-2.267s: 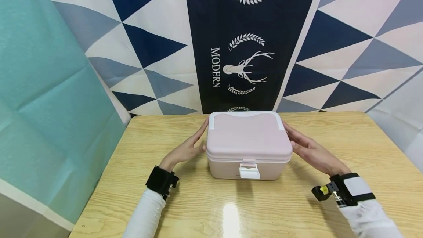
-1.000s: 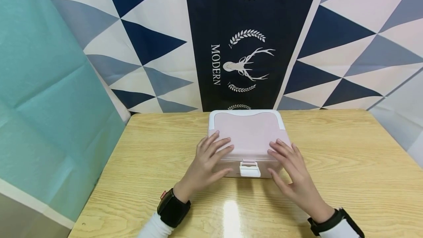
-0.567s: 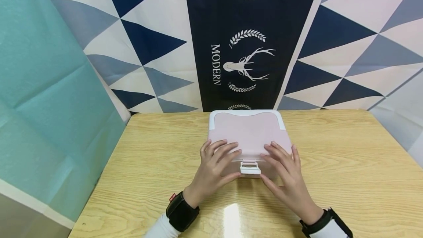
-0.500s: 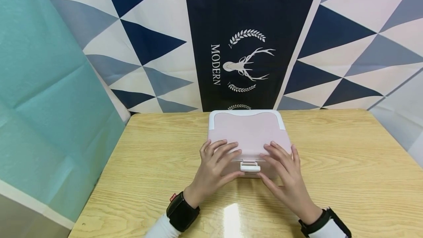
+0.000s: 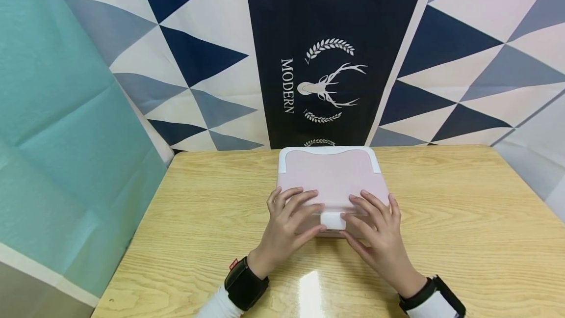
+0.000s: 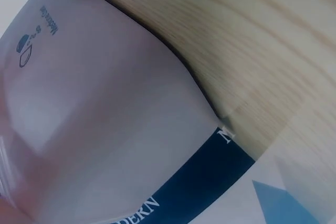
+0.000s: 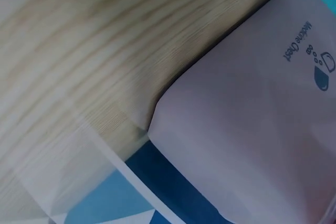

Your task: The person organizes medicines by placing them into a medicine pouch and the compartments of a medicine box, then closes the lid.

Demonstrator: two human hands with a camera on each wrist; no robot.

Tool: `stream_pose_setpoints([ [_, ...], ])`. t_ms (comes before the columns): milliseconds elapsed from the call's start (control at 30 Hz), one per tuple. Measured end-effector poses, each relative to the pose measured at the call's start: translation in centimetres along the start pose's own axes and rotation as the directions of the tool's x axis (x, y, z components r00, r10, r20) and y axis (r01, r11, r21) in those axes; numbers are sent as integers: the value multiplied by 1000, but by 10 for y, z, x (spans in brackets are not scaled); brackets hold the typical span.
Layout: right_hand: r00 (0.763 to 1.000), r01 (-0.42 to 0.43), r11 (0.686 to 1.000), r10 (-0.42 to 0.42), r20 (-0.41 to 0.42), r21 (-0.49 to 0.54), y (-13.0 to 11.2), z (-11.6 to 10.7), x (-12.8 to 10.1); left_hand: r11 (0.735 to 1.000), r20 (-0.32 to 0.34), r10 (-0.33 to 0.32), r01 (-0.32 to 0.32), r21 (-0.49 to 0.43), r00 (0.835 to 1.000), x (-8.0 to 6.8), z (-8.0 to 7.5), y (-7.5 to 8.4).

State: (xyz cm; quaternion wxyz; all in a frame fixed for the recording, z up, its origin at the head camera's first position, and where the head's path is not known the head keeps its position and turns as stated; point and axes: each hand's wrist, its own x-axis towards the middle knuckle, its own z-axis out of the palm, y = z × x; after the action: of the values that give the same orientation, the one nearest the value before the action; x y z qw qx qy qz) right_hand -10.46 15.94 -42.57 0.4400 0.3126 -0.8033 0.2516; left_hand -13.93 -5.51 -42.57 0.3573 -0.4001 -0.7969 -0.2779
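Note:
A pale pink medicine box (image 5: 333,173) with a white-edged lid stands on the table, its lid down. At its front centre the white latch (image 5: 333,221) shows as a flat rectangle across the lid seam. My left hand (image 5: 282,227) rests fingertips on the lid's front left, thumb tip at the latch's lower left edge. Opposite it, my right hand (image 5: 381,237) has fingertips on the lid's front right, with forefinger and thumb at the latch's right edge. In the right wrist view the box front (image 7: 252,98) bears the print "Medicine Chest". Both wrist views show hardly any fingers.
The wooden table (image 5: 190,220) extends around the box. A patterned cloth backdrop (image 5: 212,58) hangs right behind the table's far edge. Teal sheeting (image 5: 79,126) slopes along the left side.
Both hands have come from the box's sides to its front, onto the lid edge and latch. The latch, tilted outward before, has swung up and now lies flat. The box stays in place.

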Motion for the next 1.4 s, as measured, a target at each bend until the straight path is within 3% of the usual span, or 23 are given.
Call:
stream_pose_setpoints([
  [400, 1000, -19, 1000, 19, -5, -20, -3, 1, -1, 1000, -4, 11, -11, -5, 1000, 0, -1, 1],
  [867, 998, -18, 994, 12, -56, -107, -8, 6, -3, 991, -39, 50, -44, 130, 998, -2, 0, 7],
  [1233, 1000, -20, 1000, 21, 3, -12, -7, -10, 4, 999, 42, 0, -1, 36, 999, -2, -7, 4],
  [1400, 988, -152, 987, 154, -35, 54, 2, -30, 9, 994, 51, -84, 87, -63, 995, 1, -24, -3],
])
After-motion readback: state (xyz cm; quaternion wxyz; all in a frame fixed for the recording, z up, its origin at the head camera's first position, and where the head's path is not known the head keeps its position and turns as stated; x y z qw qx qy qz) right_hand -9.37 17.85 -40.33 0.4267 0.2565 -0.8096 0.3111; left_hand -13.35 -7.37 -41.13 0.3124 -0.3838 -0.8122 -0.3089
